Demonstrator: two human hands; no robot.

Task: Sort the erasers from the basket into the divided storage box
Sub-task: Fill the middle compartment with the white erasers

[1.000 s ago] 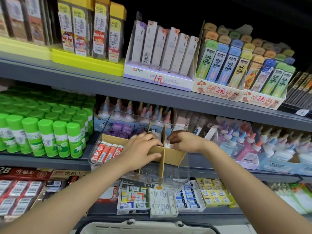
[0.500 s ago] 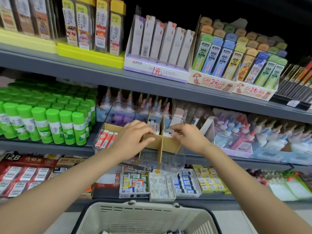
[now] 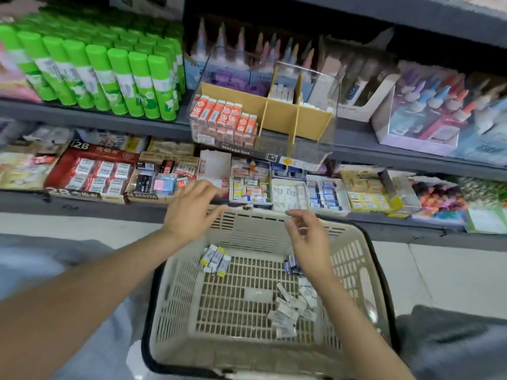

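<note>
A: How are the hands seen?

B: The left hand [image 3: 192, 208] is held with loose, spread fingers above the far rim of the basket [image 3: 354, 259], and nothing is held in it. The right hand [image 3: 308, 238] is held over the basket too, fingers relaxed and a little bent, and nothing is gripped.

A: What is changed from a moment ago?

B: Half a second ago both hands were placed at the divided storage box [image 3: 315, 124] on the shelf [image 3: 384, 144]. Now they are lowered to the basket and the view is tilted down. It is judged that one deposit is finished and the next pick is being started.

A: Where are the erasers?

B: Yellow-ended erasers [image 3: 215, 259] are lying at the far left of the basket floor, dark blue ones [image 3: 291, 266] just under the right hand, and white wrapped ones [image 3: 290, 308] nearer the body. In the box, the left compartment is filled with red-and-white erasers [image 3: 222, 113]; white ones are seen in a rear compartment. So the task is partly done.

A: And around?

B: Green glue sticks [image 3: 109, 75] are stood on the shelf left of the box, eraser cartons are kept on the lower shelf, and a pale tiled floor [image 3: 439, 267] is seen beside the basket.
</note>
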